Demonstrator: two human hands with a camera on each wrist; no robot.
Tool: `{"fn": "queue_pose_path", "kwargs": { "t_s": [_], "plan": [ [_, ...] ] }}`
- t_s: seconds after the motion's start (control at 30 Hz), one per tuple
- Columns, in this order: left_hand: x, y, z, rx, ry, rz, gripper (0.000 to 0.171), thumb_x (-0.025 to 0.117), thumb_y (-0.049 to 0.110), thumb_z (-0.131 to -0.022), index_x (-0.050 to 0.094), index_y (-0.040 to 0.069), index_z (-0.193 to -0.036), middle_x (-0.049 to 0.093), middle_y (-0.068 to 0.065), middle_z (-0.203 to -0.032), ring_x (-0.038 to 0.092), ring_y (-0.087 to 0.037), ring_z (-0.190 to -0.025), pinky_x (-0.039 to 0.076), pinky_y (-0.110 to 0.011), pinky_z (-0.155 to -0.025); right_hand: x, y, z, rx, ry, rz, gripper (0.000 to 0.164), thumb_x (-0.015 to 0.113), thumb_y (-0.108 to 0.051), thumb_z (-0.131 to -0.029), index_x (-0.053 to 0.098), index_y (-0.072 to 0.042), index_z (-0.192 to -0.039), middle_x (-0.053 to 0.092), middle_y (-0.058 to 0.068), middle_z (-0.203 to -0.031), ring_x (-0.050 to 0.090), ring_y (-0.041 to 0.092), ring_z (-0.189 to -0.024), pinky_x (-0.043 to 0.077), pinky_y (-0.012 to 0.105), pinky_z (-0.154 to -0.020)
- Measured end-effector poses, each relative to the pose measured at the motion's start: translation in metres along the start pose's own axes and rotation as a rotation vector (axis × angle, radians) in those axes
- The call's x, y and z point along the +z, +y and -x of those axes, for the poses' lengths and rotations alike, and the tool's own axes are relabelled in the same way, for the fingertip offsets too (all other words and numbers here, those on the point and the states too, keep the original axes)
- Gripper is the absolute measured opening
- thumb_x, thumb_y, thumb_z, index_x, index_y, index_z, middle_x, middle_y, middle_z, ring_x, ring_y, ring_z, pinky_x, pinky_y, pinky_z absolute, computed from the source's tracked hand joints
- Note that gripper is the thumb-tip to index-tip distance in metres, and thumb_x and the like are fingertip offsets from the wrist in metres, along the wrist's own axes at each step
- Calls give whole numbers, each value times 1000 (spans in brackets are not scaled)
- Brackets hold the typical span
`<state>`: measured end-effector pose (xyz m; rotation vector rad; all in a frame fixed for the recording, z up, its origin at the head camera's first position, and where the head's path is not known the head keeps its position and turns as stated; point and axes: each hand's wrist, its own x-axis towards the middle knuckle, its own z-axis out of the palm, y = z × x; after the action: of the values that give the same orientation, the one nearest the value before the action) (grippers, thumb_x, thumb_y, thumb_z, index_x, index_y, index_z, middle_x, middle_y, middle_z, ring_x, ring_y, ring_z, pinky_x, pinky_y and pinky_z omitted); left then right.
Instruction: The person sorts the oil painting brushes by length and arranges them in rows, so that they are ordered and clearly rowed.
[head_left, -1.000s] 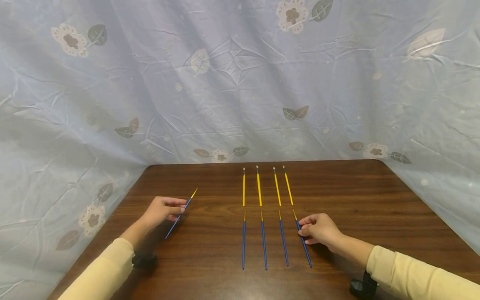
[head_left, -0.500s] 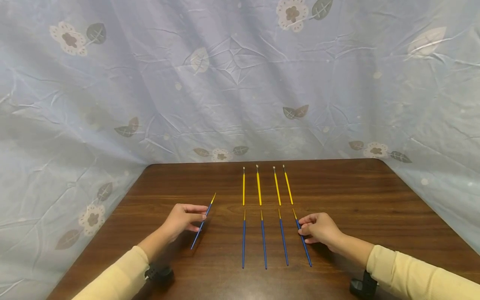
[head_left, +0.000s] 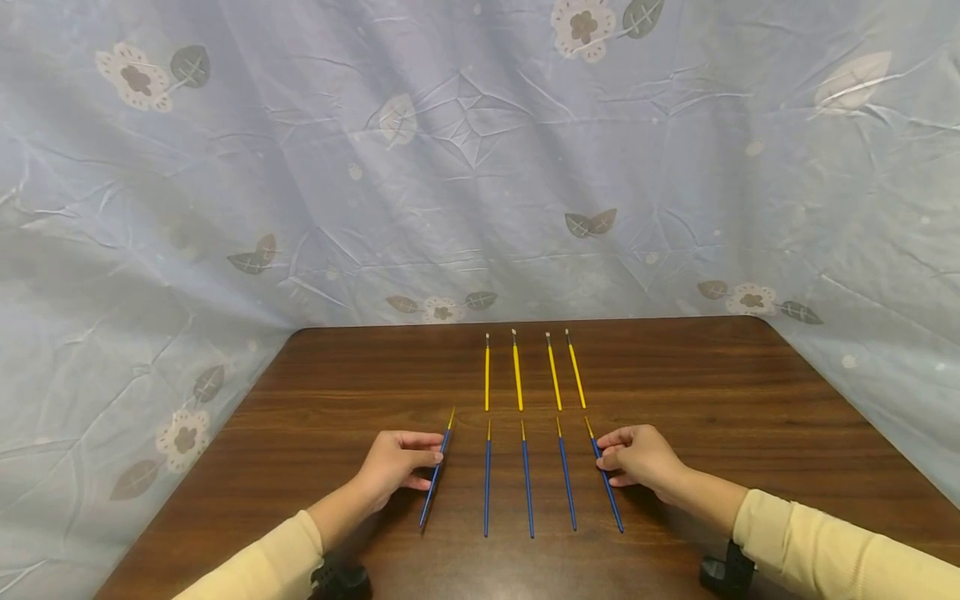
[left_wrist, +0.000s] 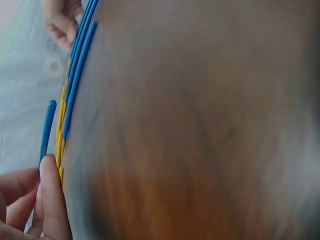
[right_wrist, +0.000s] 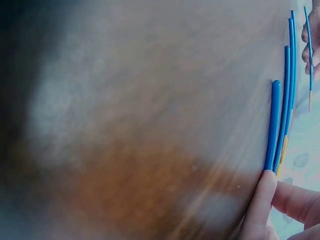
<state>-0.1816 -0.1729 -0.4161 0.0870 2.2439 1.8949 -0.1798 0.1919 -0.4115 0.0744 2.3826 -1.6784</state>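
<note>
My left hand (head_left: 393, 467) pinches a thin blue-handled paintbrush (head_left: 431, 496) between thumb and fingers, left of the blue row and leaning slightly right at its yellow tip. In the left wrist view the blunt handle end of this brush (left_wrist: 47, 127) sticks up past the fingertips. My right hand (head_left: 645, 458) pinches the rightmost blue paintbrush (head_left: 611, 502) near its upper handle; the right wrist view shows its handle (right_wrist: 273, 125) along the tabletop. Between the hands lie three more blue paintbrushes (head_left: 528, 492), side by side, tips pointing away from me.
Behind the blue row, several yellow-handled paintbrushes (head_left: 517, 379) with pale bristles lie in a second row. The brown wooden table (head_left: 712, 375) ends at a flower-patterned curtain (head_left: 450, 208). Black wrist devices (head_left: 727, 571) sit low under the forearms.
My left hand has carried its blue paintbrush right and nearer to me, up beside the blue row, and the brush has turned more upright in view. The right hand stays in place.
</note>
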Motion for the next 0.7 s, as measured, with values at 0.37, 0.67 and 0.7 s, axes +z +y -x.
{"fn": "queue_pose_path", "kwargs": {
  "t_s": [0.37,0.67,0.7],
  "plan": [
    [20,-3,6,-11,94,-20,31,69,-5,-84,65,-13,-113,68,-15,-99,68,-22,-81,59,-36,-58,1,-1,1,6,0,-6,24,65,8,-87,60,14,-109,59,13,-86,67,21,-77,59,34,-64],
    [27,-6,4,51,170,-139,24,70,-6,-82,69,-10,-106,69,-11,-88,69,-20,-75,58,-35,-52,-1,2,1,-14,-23,-12,28,65,7,-87,58,15,-112,59,14,-90,67,22,-81,59,35,-66],
    [27,-6,4,56,171,-150,24,71,-6,-82,69,-10,-106,69,-10,-88,69,-21,-75,58,-34,-52,-1,2,1,-16,-23,-10,28,66,7,-86,58,15,-112,59,14,-90,67,22,-81,59,35,-66]
  ]
}}
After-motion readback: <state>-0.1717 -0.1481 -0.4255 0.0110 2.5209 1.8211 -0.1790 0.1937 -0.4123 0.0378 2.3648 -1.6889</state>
